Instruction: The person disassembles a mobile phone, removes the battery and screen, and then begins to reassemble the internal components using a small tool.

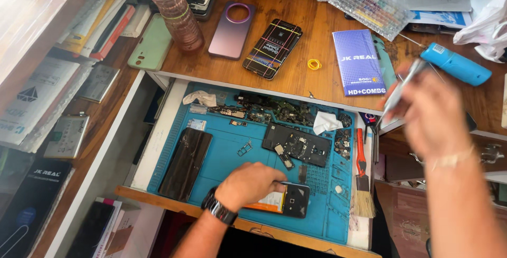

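My left hand (250, 183), with a black watch on the wrist, presses down on an opened phone body (288, 200) with an orange battery, lying at the front of the blue work mat (227, 152). My right hand (433, 115) is raised at the right, blurred, and holds a thin metal tool (400, 92) that points up and away. A detached black screen (186, 163) lies on the mat to the left of my left hand. A black circuit board (297, 145) rests just beyond it.
The mat sits in an open drawer with small parts, a brush (362, 187) and white cloth. On the wooden desk (296, 73) above stand a bottle (175, 11), a purple phone back (232, 29), a striped phone panel (273, 47), a blue box (359, 61) and a blue device (457, 64).
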